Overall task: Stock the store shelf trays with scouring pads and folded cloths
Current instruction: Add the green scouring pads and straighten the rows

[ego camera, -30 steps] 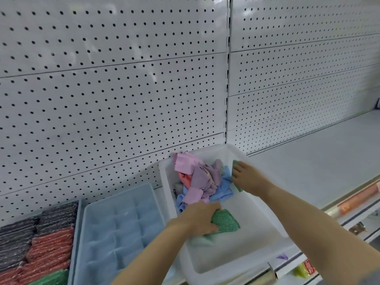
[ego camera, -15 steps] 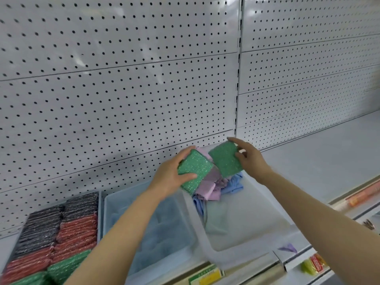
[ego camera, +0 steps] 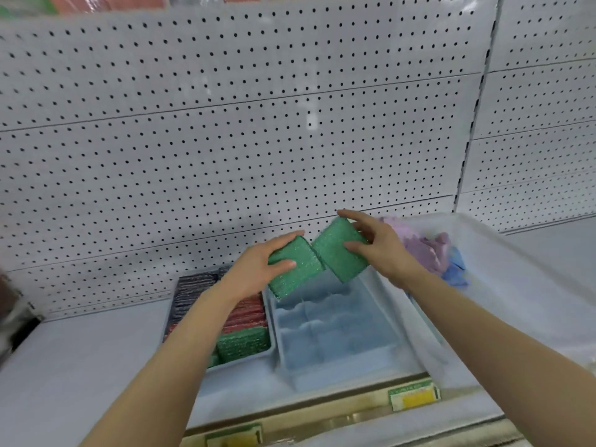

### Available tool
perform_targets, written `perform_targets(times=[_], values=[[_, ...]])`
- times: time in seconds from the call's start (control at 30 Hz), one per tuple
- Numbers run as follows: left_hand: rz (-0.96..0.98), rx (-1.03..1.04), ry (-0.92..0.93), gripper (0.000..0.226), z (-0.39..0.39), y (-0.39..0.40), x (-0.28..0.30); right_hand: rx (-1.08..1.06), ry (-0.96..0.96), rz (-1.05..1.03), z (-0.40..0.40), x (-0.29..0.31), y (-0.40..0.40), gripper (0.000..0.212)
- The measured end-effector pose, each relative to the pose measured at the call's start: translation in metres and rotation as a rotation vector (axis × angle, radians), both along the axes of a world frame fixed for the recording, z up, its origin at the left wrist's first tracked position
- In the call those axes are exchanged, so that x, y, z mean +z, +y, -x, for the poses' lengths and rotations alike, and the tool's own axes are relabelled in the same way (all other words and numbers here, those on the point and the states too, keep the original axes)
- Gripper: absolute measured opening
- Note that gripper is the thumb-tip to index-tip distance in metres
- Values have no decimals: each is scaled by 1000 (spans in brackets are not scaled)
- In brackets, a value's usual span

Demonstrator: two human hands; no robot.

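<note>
My left hand (ego camera: 254,272) grips a green scouring pad (ego camera: 298,272) in the air. My right hand (ego camera: 380,246) grips a second green scouring pad (ego camera: 337,253) right beside it; the two pads touch at their edges. Both hang above an empty blue divided tray (ego camera: 335,333). To its left a grey tray (ego camera: 272,346) holds rows of black, red and green scouring pads (ego camera: 245,343). On the right a white bin (ego camera: 522,285) holds loose purple and blue cloths (ego camera: 435,253).
A white pegboard wall (ego camera: 258,124) backs the shelf. The bare shelf surface (ego camera: 80,366) stretches to the left. Yellow and green price labels (ego camera: 412,395) sit on the shelf's front rail. Coloured packs show on the shelf above, at the top edge.
Both hands lifted a green pad each out of the white bin and carried them left, over the blue tray. The view swung left, bringing the filled pad tray to the middle.
</note>
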State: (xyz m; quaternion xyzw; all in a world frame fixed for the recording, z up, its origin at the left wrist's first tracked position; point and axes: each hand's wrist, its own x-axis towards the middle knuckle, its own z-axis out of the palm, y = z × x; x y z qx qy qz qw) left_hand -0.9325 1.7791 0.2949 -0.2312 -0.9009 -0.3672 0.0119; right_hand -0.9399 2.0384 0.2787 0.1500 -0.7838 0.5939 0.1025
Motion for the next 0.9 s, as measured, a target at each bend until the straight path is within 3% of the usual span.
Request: perform_targets(times=[0.27,0.5,0.6,0.77,0.9], values=[[79,182,-86,55,-30,-84,-31,90,29,-132,-13,-2,-93,54],[160,146,-153,48,-43,-101,-79,65,54,-289,-17,-13,-124,55],[222,104,-46,48,-46,-95,-95,81,46,-313,-22,-18,-130,55],[463,22,292,46,-48,-83,-126,102,59,-343,-30,-22,-137,56],[486,100,457,39,-55,-86,-141,103,59,-366,-38,-27,-140,62]])
